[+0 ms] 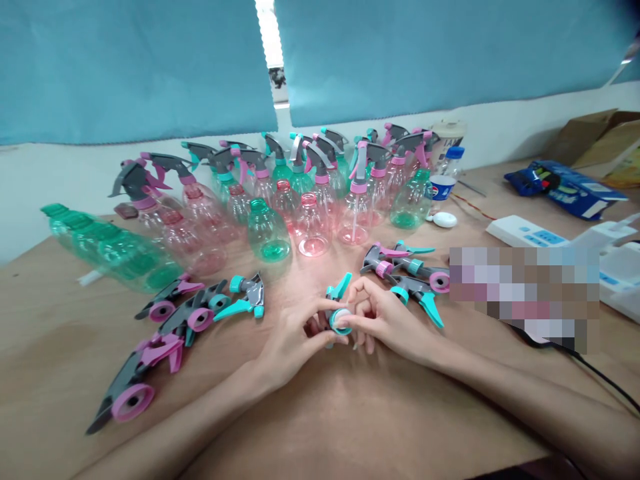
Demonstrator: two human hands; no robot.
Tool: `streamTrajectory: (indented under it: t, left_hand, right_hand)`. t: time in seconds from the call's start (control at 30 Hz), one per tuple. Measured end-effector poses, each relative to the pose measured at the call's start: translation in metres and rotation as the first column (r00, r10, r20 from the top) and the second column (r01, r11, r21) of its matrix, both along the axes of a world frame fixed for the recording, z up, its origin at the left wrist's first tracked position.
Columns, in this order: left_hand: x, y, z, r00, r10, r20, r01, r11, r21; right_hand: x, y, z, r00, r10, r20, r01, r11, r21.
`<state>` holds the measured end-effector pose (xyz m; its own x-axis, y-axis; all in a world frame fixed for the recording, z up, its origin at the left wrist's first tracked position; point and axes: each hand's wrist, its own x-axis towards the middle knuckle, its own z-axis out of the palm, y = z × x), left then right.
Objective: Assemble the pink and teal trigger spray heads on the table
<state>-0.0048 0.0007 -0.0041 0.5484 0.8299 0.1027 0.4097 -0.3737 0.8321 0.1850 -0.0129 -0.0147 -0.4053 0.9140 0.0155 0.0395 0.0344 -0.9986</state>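
Both of my hands meet over the middle of the brown table (310, 427) around one teal spray head (339, 308). My left hand (295, 340) grips its body from the left, fingers curled round it. From the right, my right hand (383, 317) pinches the teal screw collar between thumb and fingers. The trigger tip sticks up above my fingers. Just behind stand an open green bottle (267, 233) and an open pink bottle (313, 227).
Loose spray heads lie left (170, 333) and right (407, 273) of my hands. Several pink and green bottles, many with heads fitted, stand at the back (320, 173); green bottles lie at far left (110, 247). White devices (530, 233), a blue packet (565, 187) and a black cable (600, 377) sit right.
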Motion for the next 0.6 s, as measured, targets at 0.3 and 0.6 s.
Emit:
streamTrajectory:
  t: [0.3, 0.6]
  left_hand:
    - [0.0013, -0.0002, -0.0007, 0.998, 0.028, 0.057, -0.025, 0.999, -0.044]
    - [-0.0006, 0.0009, -0.0036, 0.999, 0.015, 0.052, -0.019, 0.996, 0.085]
  right_hand:
    - [0.0080, 0.0014, -0.0005, 0.933, -0.342, 0.112, 0.262, 0.858, 0.441]
    - [0.0064, -0.0035, 0.0078, 0.916, -0.321, 0.243, -0.005, 0.594, 0.805]
